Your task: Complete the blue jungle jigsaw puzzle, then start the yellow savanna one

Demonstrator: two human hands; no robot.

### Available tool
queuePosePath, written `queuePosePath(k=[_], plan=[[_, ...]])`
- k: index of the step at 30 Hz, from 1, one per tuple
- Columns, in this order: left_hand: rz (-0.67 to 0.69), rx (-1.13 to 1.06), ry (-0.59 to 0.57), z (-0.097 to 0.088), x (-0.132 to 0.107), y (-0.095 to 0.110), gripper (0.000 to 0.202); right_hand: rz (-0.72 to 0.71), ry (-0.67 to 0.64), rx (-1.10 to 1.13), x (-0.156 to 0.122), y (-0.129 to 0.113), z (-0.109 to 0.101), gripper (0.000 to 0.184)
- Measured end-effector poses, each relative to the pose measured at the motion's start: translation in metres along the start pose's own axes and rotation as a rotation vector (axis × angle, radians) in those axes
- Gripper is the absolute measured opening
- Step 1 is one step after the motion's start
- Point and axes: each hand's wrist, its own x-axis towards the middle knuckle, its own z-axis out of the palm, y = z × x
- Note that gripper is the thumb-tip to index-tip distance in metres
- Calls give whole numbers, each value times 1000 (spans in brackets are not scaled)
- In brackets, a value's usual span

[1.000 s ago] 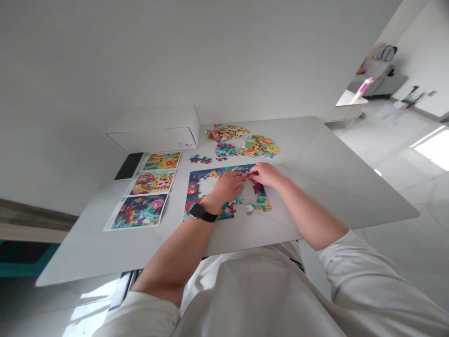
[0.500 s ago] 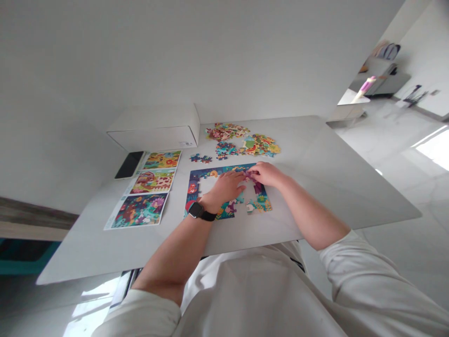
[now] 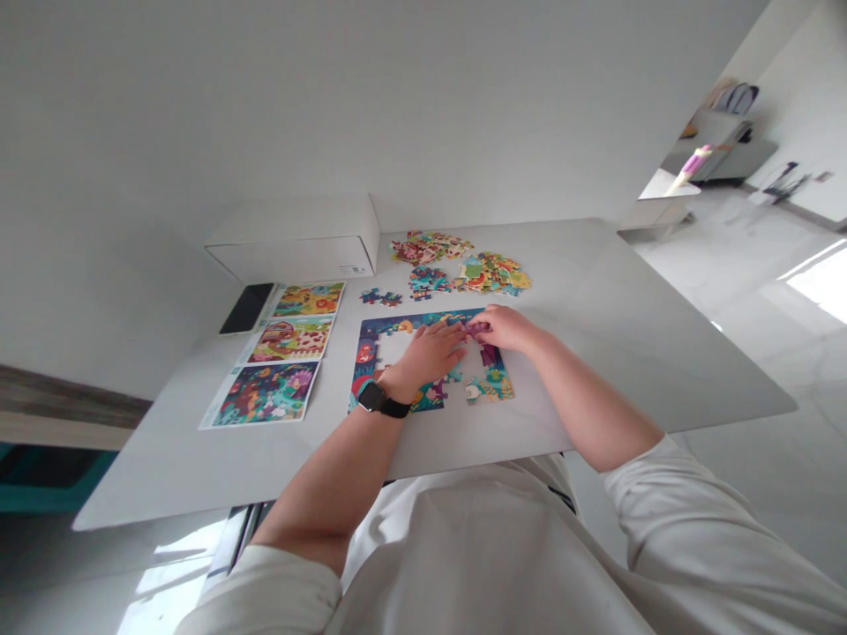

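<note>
A partly joined jigsaw puzzle [image 3: 366, 354] lies on the table in front of me, its dark blue and purple border framing a gap in the middle. My left hand [image 3: 433, 353] rests flat across the puzzle, fingers stretched toward its upper right part; the wrist wears a black watch [image 3: 371, 396]. At the upper right of the puzzle, my right hand [image 3: 504, 328] has its fingers pinched on a purple puzzle piece [image 3: 477, 327], partly hidden by the fingers. The lower right section [image 3: 490, 390] sits apart from the bottom strip [image 3: 430, 399].
Loose pieces lie beyond the puzzle: a red pile [image 3: 427, 248], a yellow pile [image 3: 493, 274], a blue pile [image 3: 429, 280] and a small blue group [image 3: 381, 298]. On the left are a picture sheet [image 3: 266, 393], a phone [image 3: 246, 309] and a white box [image 3: 291, 257].
Both hands stay almost in the same place. The right fingers have shifted very slightly at the purple piece, and the whole view has moved a little.
</note>
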Motion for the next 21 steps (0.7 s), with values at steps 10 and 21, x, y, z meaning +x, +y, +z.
queuePosePath(k=[10,21], plan=[[14,-8,3,-2,-1,0,49,-36,24,51,4,12,6,37],[-77,1,41,2,-2,-14,50,-26,115,9,7,21,11,32]])
